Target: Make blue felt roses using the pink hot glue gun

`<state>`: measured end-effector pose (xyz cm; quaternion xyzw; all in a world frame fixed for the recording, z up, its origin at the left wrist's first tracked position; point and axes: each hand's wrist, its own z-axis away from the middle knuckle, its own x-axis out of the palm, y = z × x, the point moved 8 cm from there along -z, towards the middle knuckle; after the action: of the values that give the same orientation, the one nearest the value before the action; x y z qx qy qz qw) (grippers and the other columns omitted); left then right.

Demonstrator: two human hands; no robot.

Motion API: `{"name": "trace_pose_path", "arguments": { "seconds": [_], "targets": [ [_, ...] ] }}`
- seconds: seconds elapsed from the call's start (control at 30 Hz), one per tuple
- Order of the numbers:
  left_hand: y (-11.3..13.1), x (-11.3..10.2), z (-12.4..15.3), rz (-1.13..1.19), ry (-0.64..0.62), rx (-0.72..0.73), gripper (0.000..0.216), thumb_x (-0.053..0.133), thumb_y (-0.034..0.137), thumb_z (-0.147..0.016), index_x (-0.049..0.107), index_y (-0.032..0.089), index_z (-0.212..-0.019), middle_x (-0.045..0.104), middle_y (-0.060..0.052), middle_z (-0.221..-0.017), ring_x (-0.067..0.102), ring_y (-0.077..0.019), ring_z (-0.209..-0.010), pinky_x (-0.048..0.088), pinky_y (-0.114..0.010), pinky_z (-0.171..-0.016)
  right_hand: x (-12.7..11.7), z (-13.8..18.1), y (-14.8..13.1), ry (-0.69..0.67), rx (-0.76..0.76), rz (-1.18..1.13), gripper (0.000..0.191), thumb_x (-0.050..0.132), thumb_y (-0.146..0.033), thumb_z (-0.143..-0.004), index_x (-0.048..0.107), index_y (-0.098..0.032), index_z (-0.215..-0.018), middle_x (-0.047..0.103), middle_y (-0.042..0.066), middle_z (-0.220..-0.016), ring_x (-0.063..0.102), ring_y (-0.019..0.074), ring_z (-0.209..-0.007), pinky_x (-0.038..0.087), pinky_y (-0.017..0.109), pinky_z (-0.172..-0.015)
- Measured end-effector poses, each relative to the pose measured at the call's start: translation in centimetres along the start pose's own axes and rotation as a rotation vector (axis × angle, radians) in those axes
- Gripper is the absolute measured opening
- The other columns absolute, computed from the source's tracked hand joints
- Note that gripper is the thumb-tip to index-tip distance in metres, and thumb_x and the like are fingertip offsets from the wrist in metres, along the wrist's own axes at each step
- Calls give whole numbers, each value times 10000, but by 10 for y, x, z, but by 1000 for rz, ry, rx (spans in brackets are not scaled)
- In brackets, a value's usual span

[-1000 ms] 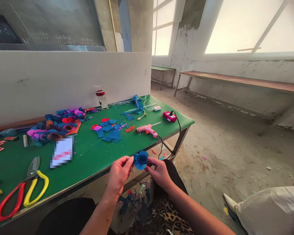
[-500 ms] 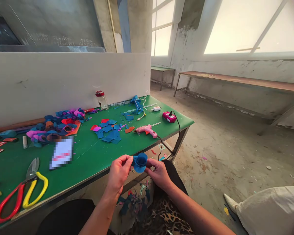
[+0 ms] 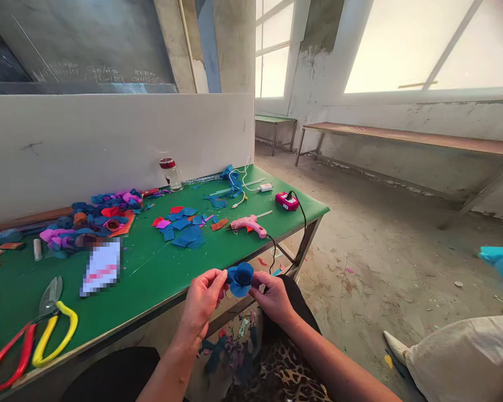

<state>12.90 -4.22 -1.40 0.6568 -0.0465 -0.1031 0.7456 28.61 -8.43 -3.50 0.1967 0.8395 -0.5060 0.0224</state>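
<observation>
Between my two hands, just off the table's front edge, is a blue paper flower [image 3: 240, 279] with rounded, curled petals. My left hand [image 3: 207, 293] pinches its left side between thumb and fingers. The fingers of my right hand [image 3: 271, 294] close on its right edge. Beyond them on the green table [image 3: 151, 279] lies a pink glue gun [image 3: 248, 224] with a clear stick in its back and a black cord. Cut blue paper pieces [image 3: 188, 234] are scattered to its left, with a few red, orange and purple ones.
Finished flowers [image 3: 88, 218] are heaped at the back left, near a glass jar [image 3: 171, 174]. Red-and-yellow handled shears [image 3: 46, 324] lie at the left front. A pink power socket [image 3: 286, 201] sits near the right edge, its cord hanging down. A white sack [image 3: 465, 352] stands on the floor.
My hands keep the same hold on the blue flower, which is turned very slightly. The view has shifted a little, and something bright blue has come into sight at the far right.
</observation>
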Motion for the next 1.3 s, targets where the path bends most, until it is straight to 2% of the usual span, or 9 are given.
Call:
{"name": "trace_pose_path", "arguments": {
  "seconds": [0.2,0.37,0.5,0.67,0.97,1.03,1.13,1.23,1.3],
  "targets": [
    [-7,-11,0,58,40,-29,451,642,594,-704,654,143,-707,540,4,-605,402,-90,-486,274,-198,-422,-7,-2,-1,45,3,-1,58,626,-201,-764,657,-189,-716,576,-25,-611,508,115,-566,420,215,-570],
    [-24,-13,0,76,41,-47,451,625,597,-721,649,147,-697,562,-10,-618,427,-95,-498,282,-191,-422,-5,-2,1,83,57,-65,73,636,-230,-770,660,-184,-718,579,-25,-607,499,116,-567,422,220,-573],
    [-30,-3,2,51,-39,-5,394,677,538,-704,687,152,-781,594,-14,-653,430,-97,-506,306,-197,-443,2,-5,0,72,120,-189,151,650,-317,-801,679,-174,-762,627,3,-667,527,130,-609,446,236,-600],
    [-32,13,6,43,-155,76,339,778,394,-649,710,174,-899,585,7,-592,456,-118,-534,350,-212,-493,10,-11,-11,52,72,-201,251,679,-430,-787,711,-186,-736,656,43,-804,563,164,-741,453,256,-653],
    [-27,8,12,145,-78,172,179,750,339,-705,702,171,-744,569,25,-561,463,-100,-535,391,-217,-529,27,-6,-7,-73,153,-320,249,706,-455,-763,752,-211,-766,631,35,-821,548,161,-747,450,264,-680],
    [-27,4,11,154,-48,182,184,742,345,-709,693,168,-704,567,25,-545,462,-96,-521,391,-216,-519,31,-6,-5,-130,170,-329,268,743,-447,-729,752,-215,-864,637,31,-845,544,157,-742,457,269,-692],
    [-27,-7,7,195,38,172,196,761,345,-678,690,164,-699,607,13,-554,498,-100,-515,411,-218,-513,34,-7,1,-162,236,-366,404,791,-410,-681,707,-213,-1023,658,25,-869,563,153,-733,474,272,-693],
    [-25,-20,0,272,133,103,251,799,343,-620,674,156,-730,672,-17,-611,539,-105,-508,419,-215,-482,31,-15,6,-126,316,-357,263,739,-413,-736,700,-177,-846,651,13,-739,562,137,-633,461,250,-595],
    [-22,-25,-6,336,158,35,309,823,339,-579,644,155,-750,699,-37,-640,544,-103,-488,400,-203,-443,28,-25,2,-104,302,-297,258,667,-419,-804,687,-168,-747,636,11,-660,560,134,-594,446,245,-567]
  ]
}}
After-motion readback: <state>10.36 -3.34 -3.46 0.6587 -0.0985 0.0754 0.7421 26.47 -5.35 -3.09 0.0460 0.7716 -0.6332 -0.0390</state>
